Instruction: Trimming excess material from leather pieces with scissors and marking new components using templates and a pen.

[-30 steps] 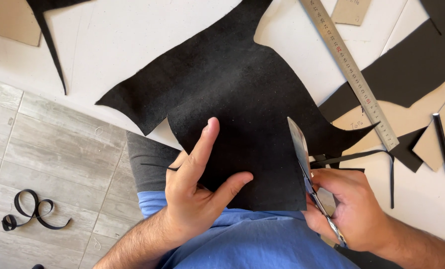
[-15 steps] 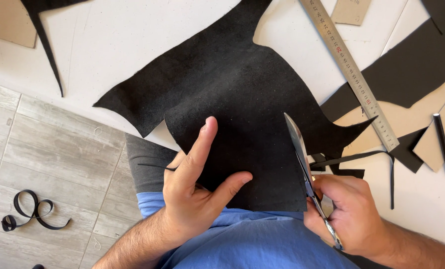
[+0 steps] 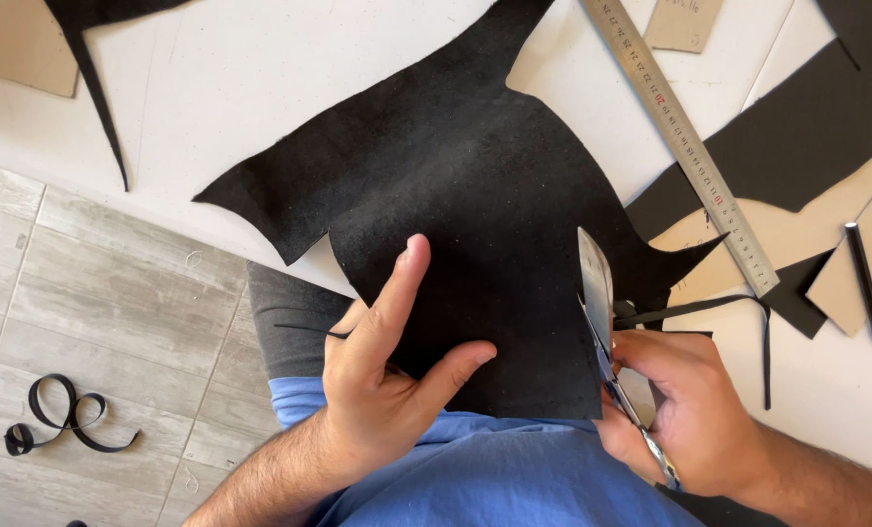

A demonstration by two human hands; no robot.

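The left hand [image 3: 382, 390] lies flat and open on the large, irregular sheet of black suede-like material [image 3: 455, 205], forefinger stretched toward 12 o'clock and thumb spread toward 3 o'clock, pinning the sheet's near portion, which hangs over the edge of the white desk [image 3: 251, 68] onto the person's lap. At 3 o'clock of it, the right hand [image 3: 690, 410] is closed around the handles of steel scissors [image 3: 602, 312], blades parted and pointing to 12 o'clock at the sheet's right edge. The cut looks barely begun: most of that edge above the blades is uncut. A long metal ruler [image 3: 685, 146] lies at 1 o'clock; a curled black strip [image 3: 60, 415] sits on the grey floor at 9 o'clock.
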